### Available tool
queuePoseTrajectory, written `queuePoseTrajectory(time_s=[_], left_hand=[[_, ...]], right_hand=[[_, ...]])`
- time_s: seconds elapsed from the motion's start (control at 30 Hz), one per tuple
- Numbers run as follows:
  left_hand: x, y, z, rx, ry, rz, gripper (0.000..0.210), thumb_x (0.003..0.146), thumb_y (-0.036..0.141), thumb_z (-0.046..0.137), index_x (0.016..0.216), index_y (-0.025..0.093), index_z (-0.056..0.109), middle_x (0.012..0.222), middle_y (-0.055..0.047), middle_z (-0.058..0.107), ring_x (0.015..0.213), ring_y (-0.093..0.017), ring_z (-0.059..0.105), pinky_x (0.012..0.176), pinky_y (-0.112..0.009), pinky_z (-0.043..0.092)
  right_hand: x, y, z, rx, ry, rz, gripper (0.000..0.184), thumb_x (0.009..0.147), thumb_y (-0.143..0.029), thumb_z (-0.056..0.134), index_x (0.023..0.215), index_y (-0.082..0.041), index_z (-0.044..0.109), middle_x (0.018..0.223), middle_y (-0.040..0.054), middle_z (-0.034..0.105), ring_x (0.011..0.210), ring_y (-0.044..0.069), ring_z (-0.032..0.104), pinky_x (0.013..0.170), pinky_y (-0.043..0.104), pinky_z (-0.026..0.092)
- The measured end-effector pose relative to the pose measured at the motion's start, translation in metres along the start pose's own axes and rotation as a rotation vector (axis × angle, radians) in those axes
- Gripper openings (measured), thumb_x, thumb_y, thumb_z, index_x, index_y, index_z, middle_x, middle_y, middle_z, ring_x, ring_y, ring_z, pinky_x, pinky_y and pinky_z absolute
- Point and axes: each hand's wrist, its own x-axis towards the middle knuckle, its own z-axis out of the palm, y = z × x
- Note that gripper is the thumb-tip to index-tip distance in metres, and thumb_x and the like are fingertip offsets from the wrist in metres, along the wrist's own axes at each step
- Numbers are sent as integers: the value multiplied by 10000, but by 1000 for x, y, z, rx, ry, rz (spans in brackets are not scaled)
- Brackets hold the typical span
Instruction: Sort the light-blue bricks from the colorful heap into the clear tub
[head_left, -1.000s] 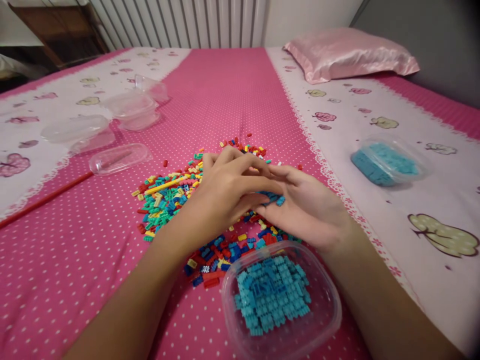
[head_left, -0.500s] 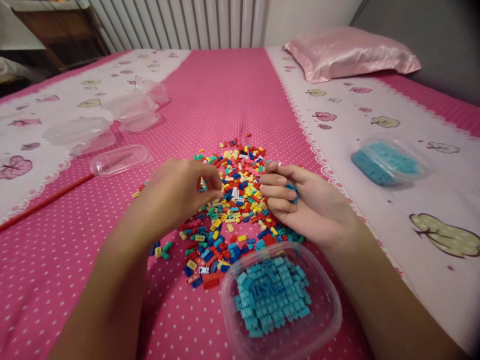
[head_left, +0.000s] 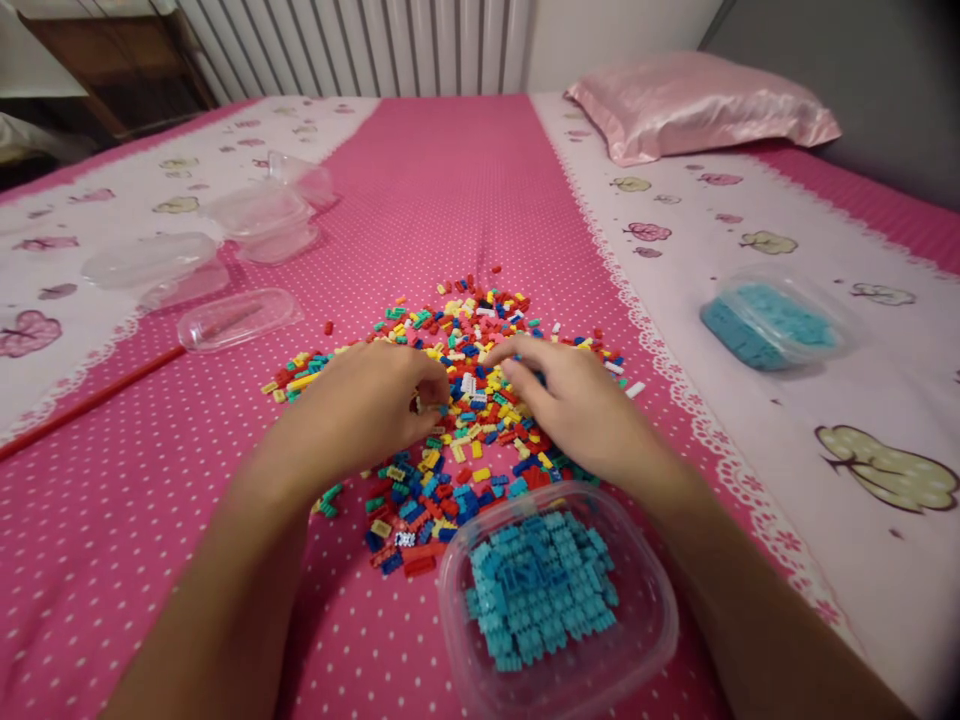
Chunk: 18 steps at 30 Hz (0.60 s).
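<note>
- Your left hand is at the left part of the brick pile, its fingers bent; I cannot tell if they grasp a brick.
- Your right hand is at the right part, its fingers curled down; what they hold, I cannot tell.
- The pile lies on the pink bedspread, just beyond the clear container with blue bricks.

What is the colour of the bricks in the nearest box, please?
The bricks are light blue, a few darker; the head view shows it best.
</note>
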Motion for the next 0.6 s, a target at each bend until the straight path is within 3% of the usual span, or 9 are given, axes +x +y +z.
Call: queuePoseTrajectory(time_s=[0.1, 0.23, 0.43, 0.6], left_hand=[[1, -4, -4, -31, 96, -21, 226, 720, 173, 598, 879, 255, 735, 825, -3, 725, 657, -159, 600, 647, -281, 386], [4, -3, -2, -52, 185, -35, 232, 736, 139, 558, 866, 234, 726, 794, -9, 716, 671, -158, 607, 623, -274, 371], [10, 4, 13, -3, 125, 44, 189, 786, 151, 564, 875, 224, 713, 821, -16, 734, 739, -181, 639, 663, -287, 403], [11, 7, 14, 88, 66, 34, 234, 787, 148, 578, 916, 256, 741, 833, -24, 745, 790, -227, 661, 727, -331, 425]], right_hand=[[-1, 2, 4, -265, -196, -86, 231, 1007, -270, 468, 1141, -246, 655, 977, 65, 717, 936, 234, 644, 758, 325, 384], [-2, 3, 5, -473, -332, -162, 207, 1019, -308, 449, 1137, -260, 612, 857, 44, 706, 804, 224, 647, 646, 302, 311], [-2, 2, 7, -557, -352, -242, 159, 995, -262, 513, 1133, -257, 590, 882, 41, 711, 788, 223, 649, 603, 306, 246], [-2, -2, 11, -583, -339, -221, 133, 982, -245, 527, 1097, -236, 593, 848, 44, 707, 750, 220, 642, 581, 309, 220]])
